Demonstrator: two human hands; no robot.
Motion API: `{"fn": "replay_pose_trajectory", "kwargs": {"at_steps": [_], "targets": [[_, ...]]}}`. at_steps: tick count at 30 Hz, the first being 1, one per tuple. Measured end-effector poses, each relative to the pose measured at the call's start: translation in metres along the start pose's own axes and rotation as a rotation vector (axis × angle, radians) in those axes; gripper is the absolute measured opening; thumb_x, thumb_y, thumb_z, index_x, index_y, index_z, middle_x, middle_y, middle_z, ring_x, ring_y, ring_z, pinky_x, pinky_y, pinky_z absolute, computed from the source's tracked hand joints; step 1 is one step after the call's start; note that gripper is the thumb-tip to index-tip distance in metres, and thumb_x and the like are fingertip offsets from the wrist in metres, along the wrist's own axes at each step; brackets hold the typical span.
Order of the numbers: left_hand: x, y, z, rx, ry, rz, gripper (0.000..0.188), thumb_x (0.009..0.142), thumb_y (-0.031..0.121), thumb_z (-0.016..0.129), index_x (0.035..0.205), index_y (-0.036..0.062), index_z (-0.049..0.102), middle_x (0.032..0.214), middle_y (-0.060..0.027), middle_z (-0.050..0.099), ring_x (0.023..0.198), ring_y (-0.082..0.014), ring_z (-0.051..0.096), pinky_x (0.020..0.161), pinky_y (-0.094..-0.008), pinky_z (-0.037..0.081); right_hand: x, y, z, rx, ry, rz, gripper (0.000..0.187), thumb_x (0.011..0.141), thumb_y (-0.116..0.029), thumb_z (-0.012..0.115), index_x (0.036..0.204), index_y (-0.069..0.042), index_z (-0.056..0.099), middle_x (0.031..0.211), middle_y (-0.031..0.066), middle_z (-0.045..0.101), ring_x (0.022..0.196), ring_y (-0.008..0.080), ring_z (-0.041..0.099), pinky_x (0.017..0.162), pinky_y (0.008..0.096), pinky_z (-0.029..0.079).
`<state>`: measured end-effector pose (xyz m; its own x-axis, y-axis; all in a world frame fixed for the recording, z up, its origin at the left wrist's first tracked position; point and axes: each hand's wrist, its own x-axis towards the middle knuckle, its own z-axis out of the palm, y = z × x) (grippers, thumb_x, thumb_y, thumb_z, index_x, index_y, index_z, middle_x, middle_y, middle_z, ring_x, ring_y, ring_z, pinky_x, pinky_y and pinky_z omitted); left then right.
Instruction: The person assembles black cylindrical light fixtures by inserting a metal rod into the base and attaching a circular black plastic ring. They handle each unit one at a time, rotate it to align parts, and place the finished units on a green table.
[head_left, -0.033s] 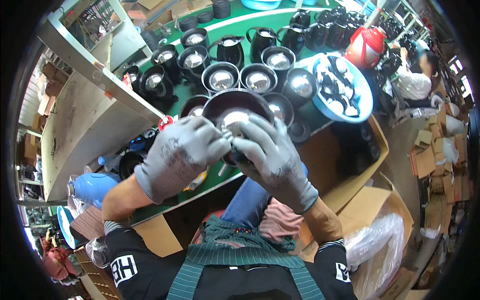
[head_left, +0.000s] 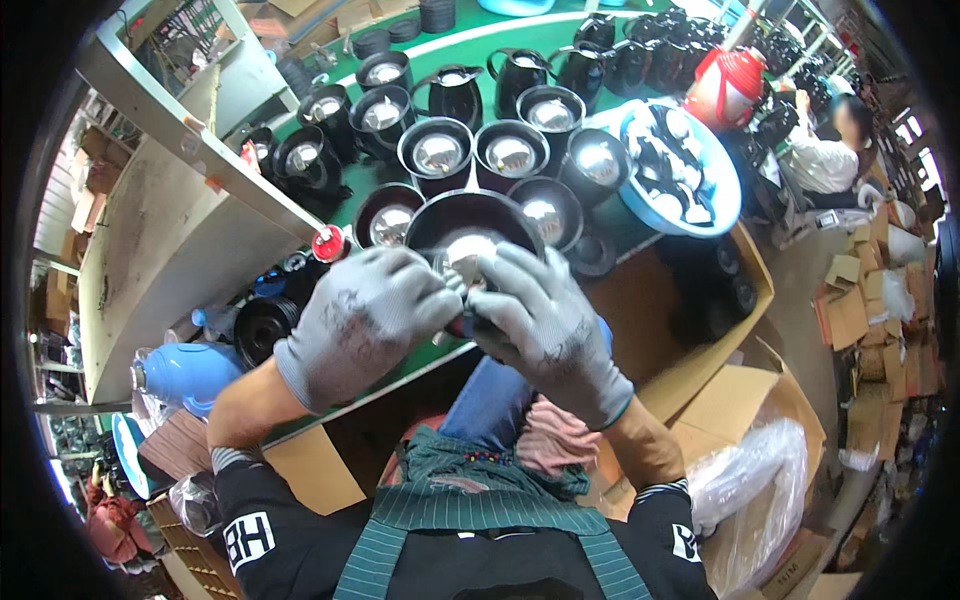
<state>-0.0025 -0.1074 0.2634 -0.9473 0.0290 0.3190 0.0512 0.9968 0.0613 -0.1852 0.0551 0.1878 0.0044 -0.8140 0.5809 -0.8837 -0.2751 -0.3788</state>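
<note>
The dark silver-bottomed vessel (head_left: pixel 474 215) lies at 12 o'clock from the fingertips, which overlap its near side. Left hand (head_left: pixel 368 308) at its 8, right hand (head_left: pixel 550 330) at its 5 — fingers curled, whether gripping it I cannot tell. Similar vessels (head_left: pixel 512 150) stand beyond, 9 through 3; basin (head_left: pixel 734 192), 2 to 3.

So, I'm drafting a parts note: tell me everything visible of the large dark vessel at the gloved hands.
The large dark vessel is round and glossy, plastic-looking, its wide open rim facing the camera. A silvery, mirror-like surface shines inside. It is at the near side of the green table, nearer than the similar vessels. The left hand and right hand cover its near side, so its lower part and exact contact are hidden.
</note>
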Motion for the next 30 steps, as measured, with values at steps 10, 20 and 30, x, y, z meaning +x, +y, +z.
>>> {"fn": "replay_pose_trajectory", "kwargs": {"at_steps": [10,20,30], "targets": [[-0.176,0.028,0.195,-1.685,0.241,-1.053,0.053,0.105,0.004,0.067,0.156,-0.0006,0.054,0.152,-0.0135,0.063,0.134,-0.0246,0.063,0.115,-0.0393,0.053,-0.141,-0.037,0.014,0.596,0.386,0.363,0.052,0.069,-0.003,0.100,0.111,-0.007,0.070,0.150,0.0215,0.065,0.145,0.0385,0.060,0.116,0.0476,0.054],[-0.225,0.011,0.338,-0.885,-0.196,-0.335,0.058,0.105,0.019,0.071,0.159,0.0062,0.053,0.158,-0.0112,0.060,0.143,-0.0263,0.059,0.124,-0.0427,0.047,-0.153,0.030,0.024,0.883,0.049,0.448,0.039,0.090,-0.010,0.083,0.129,-0.005,0.077,0.139,0.0152,0.073,0.128,0.0299,0.070,0.110,0.0419,0.054],[-0.197,0.020,0.333,-1.032,-0.210,-0.442,0.058,0.104,0.017,0.073,0.158,0.0086,0.054,0.159,-0.0112,0.059,0.143,-0.0255,0.059,0.126,-0.0437,0.044,-0.161,0.240,0.101,-0.383,-0.086,0.855,0.100,0.070,-0.049,0.096,0.158,-0.018,0.059,0.159,0.0322,0.040,0.143,0.0514,0.043,0.124,0.0594,0.033]]}}
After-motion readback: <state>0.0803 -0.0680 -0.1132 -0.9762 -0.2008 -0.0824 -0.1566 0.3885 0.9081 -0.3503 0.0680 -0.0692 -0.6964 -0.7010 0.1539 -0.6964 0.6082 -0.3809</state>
